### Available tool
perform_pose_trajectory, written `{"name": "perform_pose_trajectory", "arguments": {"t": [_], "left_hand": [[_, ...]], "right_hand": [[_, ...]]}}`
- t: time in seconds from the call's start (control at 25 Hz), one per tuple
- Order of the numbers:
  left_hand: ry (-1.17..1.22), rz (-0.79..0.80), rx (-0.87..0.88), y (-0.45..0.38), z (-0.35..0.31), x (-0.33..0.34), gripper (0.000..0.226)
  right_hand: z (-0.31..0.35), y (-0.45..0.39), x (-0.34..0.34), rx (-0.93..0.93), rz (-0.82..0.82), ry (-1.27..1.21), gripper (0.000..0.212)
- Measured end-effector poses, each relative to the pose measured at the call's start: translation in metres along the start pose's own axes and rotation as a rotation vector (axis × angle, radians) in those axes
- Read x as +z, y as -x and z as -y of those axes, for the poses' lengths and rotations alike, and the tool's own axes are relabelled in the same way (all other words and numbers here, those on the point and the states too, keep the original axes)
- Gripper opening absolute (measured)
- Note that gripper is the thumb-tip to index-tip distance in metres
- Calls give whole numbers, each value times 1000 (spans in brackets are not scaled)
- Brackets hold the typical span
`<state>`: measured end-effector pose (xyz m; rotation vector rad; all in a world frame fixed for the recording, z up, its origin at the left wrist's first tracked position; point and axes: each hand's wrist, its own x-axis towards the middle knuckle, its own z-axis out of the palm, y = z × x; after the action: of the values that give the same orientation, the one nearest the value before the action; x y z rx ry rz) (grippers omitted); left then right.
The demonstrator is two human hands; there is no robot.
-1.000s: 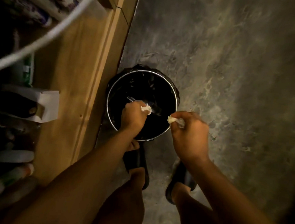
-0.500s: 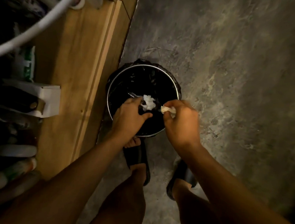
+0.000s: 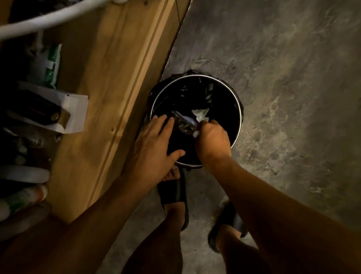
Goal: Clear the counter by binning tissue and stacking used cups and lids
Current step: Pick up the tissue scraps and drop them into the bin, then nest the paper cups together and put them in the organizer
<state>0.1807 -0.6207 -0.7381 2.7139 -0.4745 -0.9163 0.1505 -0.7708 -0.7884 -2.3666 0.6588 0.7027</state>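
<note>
Both hands over the round black-lined bin with a metal rim (image 3: pixel 239 120), which stands on the grey mottled concrete floor (image 3: pixel 298 81) just right of the wooden cabinet side (image 3: pixel 114 88).

Left hand (image 3: pixel 153 145): fingers spread and straight, nothing in it, released. Palm hangs over the near-left part of the rim, probably clear of the drop or about to pull away.

Right hand (image 3: pixel 213 139): fingers curled tight, clenched on a small scrap of white tissue (image 3: pixel 196 134) that peeks out at its left edge. It is held over the bin opening so the scrap falls inside, not onto the floor.

A second crumpled white tissue wad (image 3: pixel 200 114) shows just beyond the right hand's knuckles, inside the rim outline; cannot tell if it is lying in the liner or in mid-fall. Looks soft, ragged, loosely balled. Next to it, a shiny crinkled wrapper or foil piece (image 3: pixel 185 123) down in the bin.

Judgement: tissue-binning step nearly done, one scrap left to let go. Cups and lids not in view.

Left side, dim: white open cardboard box with a dark item (image 3: pixel 47 111) on a shelf, a white hose (image 3: pixel 55 16) across the far-left corner. Two feet in black slide sandals (image 3: pixel 175 194) near the bin.
</note>
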Motion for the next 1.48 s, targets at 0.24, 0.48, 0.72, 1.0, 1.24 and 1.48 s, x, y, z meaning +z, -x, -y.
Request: {"name": "perform_pose_trajectory", "arguments": {"t": [0.24, 0.48, 0.72, 1.0, 1.24, 1.48], "left_hand": [[-16, 47, -15, 30, -20, -33, 87], [-103, 108, 16, 67, -77, -96, 89], [-173, 155, 186, 96, -177, -175, 86], [-291, 43, 426, 114, -336, -328, 76], [-332, -256, 615, 145, -464, -511, 81], [-331, -524, 668, 201, -532, -674, 86]], "right_hand": [[-4, 43, -33, -54, -4, -125, 48], [-17, 111, -115, 17, -57, -30, 56], [-16, 177, -239, 66, -111, 9, 60], [4, 242, -448, 110, -315, 103, 64], [50, 300, -665, 118, -616, 174, 61], [127, 382, -825, 40, -868, 126, 64]]}}
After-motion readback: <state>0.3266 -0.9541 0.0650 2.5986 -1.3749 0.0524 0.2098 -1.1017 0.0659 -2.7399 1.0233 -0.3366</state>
